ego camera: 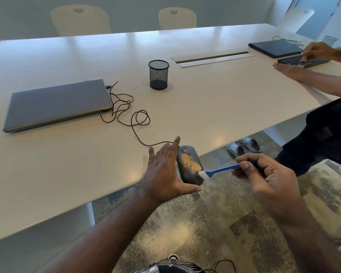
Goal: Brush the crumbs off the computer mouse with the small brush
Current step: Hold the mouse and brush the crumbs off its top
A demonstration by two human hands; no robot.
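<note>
The big white table (87, 174) carries everything, and the mouse (189, 166) sits right at its near edge, likely so the crumbs (190, 162) drop to the floor. Left hand (163, 172) is spread open, fingers straight, thumb hooked under the tail, bracing the mouse. Right hand (264, 172) pinches the blue brush (220, 171), bristles touching the mouse beside the crumbs.

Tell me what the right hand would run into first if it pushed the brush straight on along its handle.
The right hand points the small brush leftward; its bristles already touch the computer mouse by the crumbs. Beyond that, probably the left hand.
</note>
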